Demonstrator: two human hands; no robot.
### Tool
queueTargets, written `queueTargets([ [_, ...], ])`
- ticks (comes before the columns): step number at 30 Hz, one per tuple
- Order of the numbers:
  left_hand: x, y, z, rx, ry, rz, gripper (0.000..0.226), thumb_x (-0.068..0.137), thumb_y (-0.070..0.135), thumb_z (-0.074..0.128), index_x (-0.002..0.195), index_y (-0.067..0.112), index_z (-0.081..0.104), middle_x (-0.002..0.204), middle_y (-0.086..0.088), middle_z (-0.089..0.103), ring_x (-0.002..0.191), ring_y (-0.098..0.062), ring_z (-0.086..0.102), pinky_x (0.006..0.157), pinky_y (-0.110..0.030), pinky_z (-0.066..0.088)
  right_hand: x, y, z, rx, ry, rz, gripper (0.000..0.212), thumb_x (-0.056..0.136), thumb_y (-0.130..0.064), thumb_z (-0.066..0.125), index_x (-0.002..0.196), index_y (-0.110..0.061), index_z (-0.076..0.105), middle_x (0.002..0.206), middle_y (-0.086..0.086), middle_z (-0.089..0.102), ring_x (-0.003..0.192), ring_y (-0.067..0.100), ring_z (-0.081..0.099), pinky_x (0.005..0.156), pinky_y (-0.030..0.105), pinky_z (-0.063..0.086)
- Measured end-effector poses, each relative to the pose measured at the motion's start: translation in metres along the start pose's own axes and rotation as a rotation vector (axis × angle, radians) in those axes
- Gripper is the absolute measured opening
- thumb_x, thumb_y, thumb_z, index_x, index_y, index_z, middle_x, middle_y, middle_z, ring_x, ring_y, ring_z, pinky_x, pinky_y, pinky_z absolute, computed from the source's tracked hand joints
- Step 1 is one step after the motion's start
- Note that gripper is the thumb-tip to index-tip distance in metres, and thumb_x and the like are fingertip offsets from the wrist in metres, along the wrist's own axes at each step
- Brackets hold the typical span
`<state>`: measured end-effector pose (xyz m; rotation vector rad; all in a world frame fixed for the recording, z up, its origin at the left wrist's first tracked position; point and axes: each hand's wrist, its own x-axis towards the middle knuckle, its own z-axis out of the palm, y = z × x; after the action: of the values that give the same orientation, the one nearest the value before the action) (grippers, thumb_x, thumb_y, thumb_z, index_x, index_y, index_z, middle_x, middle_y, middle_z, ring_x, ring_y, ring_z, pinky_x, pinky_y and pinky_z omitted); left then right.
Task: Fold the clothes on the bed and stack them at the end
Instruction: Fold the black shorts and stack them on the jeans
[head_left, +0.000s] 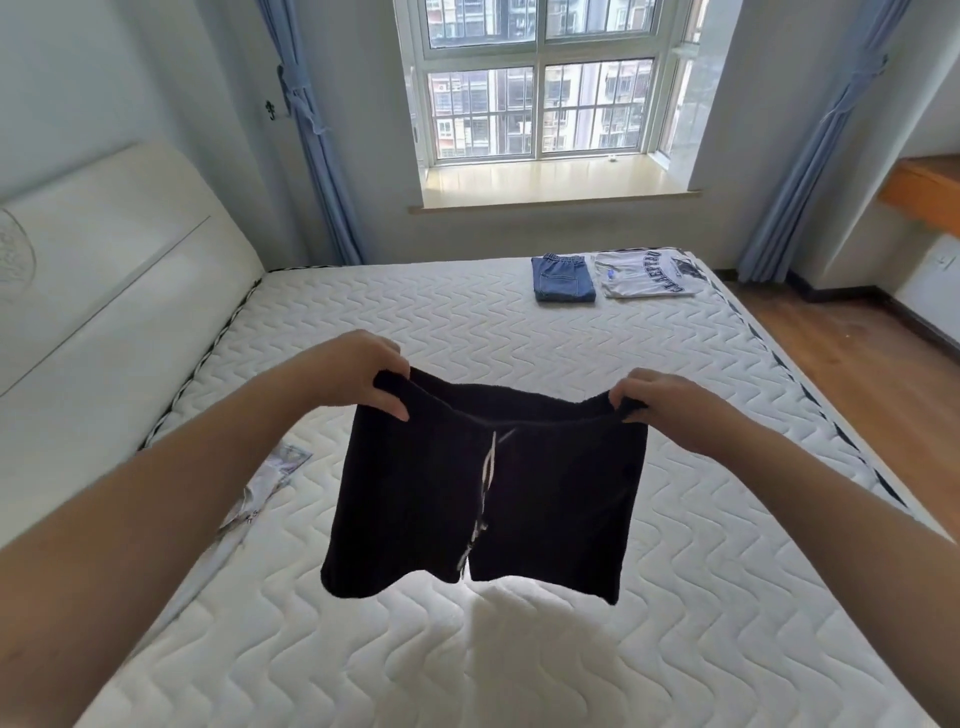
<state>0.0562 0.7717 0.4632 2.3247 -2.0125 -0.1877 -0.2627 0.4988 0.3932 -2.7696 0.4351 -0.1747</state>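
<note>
Head view: my left hand and right hand pinch the black drawstring shorts by the waistband corners, waistband level, legs hanging toward the white quilted mattress.

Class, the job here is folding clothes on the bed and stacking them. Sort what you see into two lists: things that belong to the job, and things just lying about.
Belongs to the job:
- black shorts, held up by the left hand and right hand
- folded jeans
- folded white T-shirt
- mattress

Just lying about:
- printed plastic wrapper
- blue curtains
- window sill
</note>
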Motion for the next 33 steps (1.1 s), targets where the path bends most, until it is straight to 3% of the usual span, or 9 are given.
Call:
queueTargets([
  [3, -0.002, -0.001, -0.015, 0.129, -0.081, 0.033, 0.048, 0.064, 0.073, 0.069, 0.066, 0.026, 0.059, 0.070, 0.013, 0.053, 0.064, 0.001, 0.048, 0.060, -0.020, 0.033, 0.003, 0.001, -0.004, -0.127, 0.030, -0.097, 0.021, 0.097, -0.015, 0.059, 0.112, -0.026, 0.069, 0.107, -0.005, 0.055, 0.088, 0.021, 0.060, 0.075, 0.034, 0.051],
  [6, -0.005, -0.004, -0.026, 0.178, -0.067, 0.037, 0.053, 0.063, 0.080, 0.057, 0.064, 0.027, 0.057, 0.070, 0.016, 0.048, 0.061, 0.002, 0.045, 0.058, -0.021, 0.032, 0.008, 0.004, -0.009, -0.179, 0.037, -0.124, 0.021, 0.097, -0.012, 0.057, 0.112, -0.020, 0.070, 0.113, 0.001, 0.057, 0.091, 0.022, 0.061, 0.075, 0.028, 0.047],
  [8, -0.008, -0.005, -0.029, 0.169, -0.025, 0.051, 0.056, 0.068, 0.076, 0.058, 0.068, 0.020, 0.062, 0.073, 0.018, 0.047, 0.062, 0.002, 0.046, 0.059, -0.021, 0.034, 0.011, 0.005, -0.011, -0.157, 0.031, -0.103, 0.020, 0.098, -0.011, 0.055, 0.113, -0.015, 0.067, 0.118, 0.001, 0.056, 0.096, 0.022, 0.060, 0.080, 0.028, 0.045],
  [11, -0.010, -0.006, -0.028, 0.134, 0.030, 0.058, 0.042, 0.077, 0.057, 0.071, 0.073, 0.016, 0.063, 0.079, 0.018, 0.049, 0.065, -0.006, 0.050, 0.064, -0.026, 0.041, 0.011, 0.006, -0.012, -0.083, 0.045, -0.069, 0.019, 0.094, -0.010, 0.057, 0.112, -0.011, 0.064, 0.121, -0.002, 0.053, 0.094, 0.020, 0.059, 0.086, 0.032, 0.046],
  [15, -0.013, -0.006, -0.022, 0.039, 0.116, 0.028, 0.031, 0.083, 0.036, 0.076, 0.075, 0.010, 0.061, 0.076, 0.004, 0.057, 0.065, -0.016, 0.053, 0.064, -0.032, 0.045, 0.010, 0.010, -0.021, -0.048, -0.006, -0.064, 0.015, 0.088, -0.030, 0.071, 0.093, -0.022, 0.059, 0.109, -0.008, 0.051, 0.085, 0.013, 0.057, 0.080, 0.028, 0.048],
  [19, -0.017, -0.005, -0.014, -0.113, 0.210, -0.013, 0.018, 0.084, 0.024, 0.077, 0.079, 0.021, 0.060, 0.072, 0.011, 0.057, 0.066, -0.005, 0.054, 0.064, -0.025, 0.043, 0.008, 0.011, -0.029, 0.067, 0.063, -0.037, 0.024, 0.087, -0.032, 0.072, 0.077, -0.033, 0.051, 0.092, -0.009, 0.056, 0.078, 0.006, 0.055, 0.073, 0.024, 0.043],
  [25, -0.019, -0.004, -0.017, -0.325, 0.324, -0.186, 0.024, 0.088, 0.026, 0.073, 0.080, 0.040, 0.056, 0.075, 0.023, 0.062, 0.069, 0.000, 0.060, 0.064, -0.003, 0.040, 0.009, 0.016, -0.043, 0.195, 0.153, 0.094, 0.013, 0.089, -0.023, 0.071, 0.083, -0.024, 0.059, 0.070, -0.008, 0.058, 0.068, 0.010, 0.053, 0.064, 0.026, 0.041],
  [29, -0.020, 0.000, -0.023, -0.418, 0.292, -0.208, 0.020, 0.091, 0.029, 0.070, 0.081, 0.040, 0.055, 0.080, 0.019, 0.063, 0.074, -0.001, 0.062, 0.071, -0.016, 0.046, 0.012, 0.016, -0.058, 0.188, 0.124, 0.105, 0.006, 0.092, -0.020, 0.066, 0.097, -0.025, 0.067, 0.083, -0.013, 0.064, 0.080, 0.006, 0.056, 0.073, 0.024, 0.042],
  [33, -0.021, 0.003, -0.023, -0.358, 0.265, -0.229, 0.019, 0.090, 0.036, 0.069, 0.082, 0.042, 0.052, 0.074, 0.021, 0.061, 0.065, 0.003, 0.057, 0.060, -0.013, 0.039, 0.015, 0.014, -0.068, 0.171, 0.129, 0.120, 0.008, 0.095, -0.022, 0.063, 0.098, -0.028, 0.068, 0.085, -0.012, 0.065, 0.083, 0.013, 0.057, 0.077, 0.030, 0.041],
])
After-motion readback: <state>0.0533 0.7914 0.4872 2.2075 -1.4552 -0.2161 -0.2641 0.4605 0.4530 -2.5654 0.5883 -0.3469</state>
